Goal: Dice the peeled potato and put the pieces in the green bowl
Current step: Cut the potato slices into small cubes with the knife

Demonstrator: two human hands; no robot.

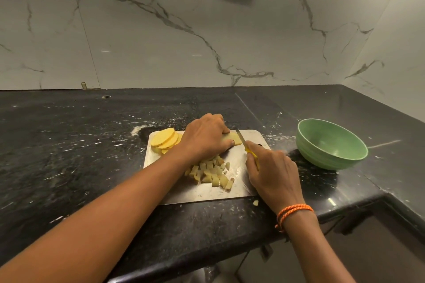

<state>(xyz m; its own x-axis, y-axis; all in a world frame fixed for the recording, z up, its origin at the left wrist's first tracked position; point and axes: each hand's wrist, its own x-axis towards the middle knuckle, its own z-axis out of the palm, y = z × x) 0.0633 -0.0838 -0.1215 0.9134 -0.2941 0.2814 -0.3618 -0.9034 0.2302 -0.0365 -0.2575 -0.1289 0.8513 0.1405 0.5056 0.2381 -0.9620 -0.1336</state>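
1. Your left hand [204, 136] curls its grip over a stack of potato slices [233, 138] on the steel cutting board [195, 193], pinning them down.
2. Your right hand [271, 172] holds a closed grip round the yellow handle of the knife [241, 138], its blade resting against the slices.
3. Diced potato pieces [212, 173] lie heaped on the board between your hands; round slices [165, 139] sit at its far left corner.
4. The green bowl [331, 145] stands on the dark desk [69, 156], just right of the board.
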